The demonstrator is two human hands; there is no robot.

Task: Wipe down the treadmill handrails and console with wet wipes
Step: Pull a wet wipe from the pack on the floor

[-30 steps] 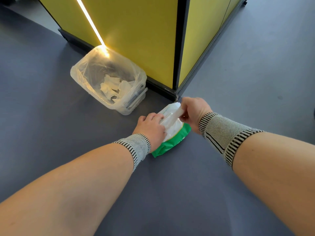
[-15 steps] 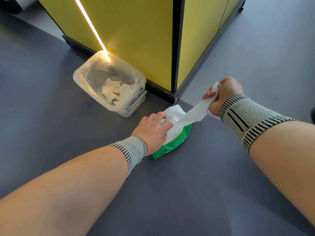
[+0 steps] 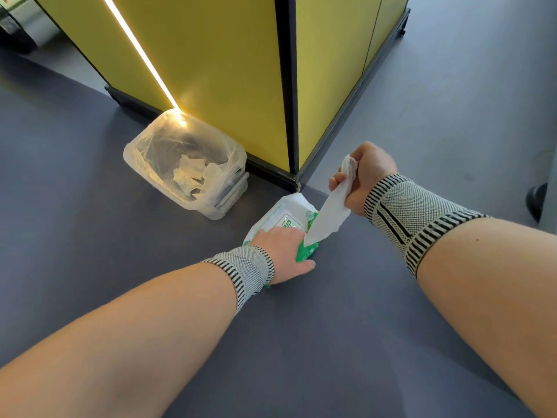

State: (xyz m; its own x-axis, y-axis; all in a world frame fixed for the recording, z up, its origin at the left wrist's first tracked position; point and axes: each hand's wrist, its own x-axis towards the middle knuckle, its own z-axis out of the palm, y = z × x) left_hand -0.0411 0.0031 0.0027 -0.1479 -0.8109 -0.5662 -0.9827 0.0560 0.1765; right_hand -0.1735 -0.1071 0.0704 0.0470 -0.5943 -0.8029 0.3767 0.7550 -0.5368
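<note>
White and thin, the wet wipe (image 3: 330,212) hangs from the right hand (image 3: 363,176), whose fingers curl tight around its top end. Its bottom tip reaches down to the wipes pack (image 3: 278,217), just beside the left hand (image 3: 284,251). That green and white pack lies on the grey floor (image 3: 331,342), and the left hand presses down on it with the thumb sticking out to the side. Both wrists wear striped knit bands. A clear bin (image 3: 144,164) with a plastic liner stands near the pack, with crumpled used wipes (image 3: 193,173) inside. Behind it rises a yellow wall (image 3: 217,61).
</note>
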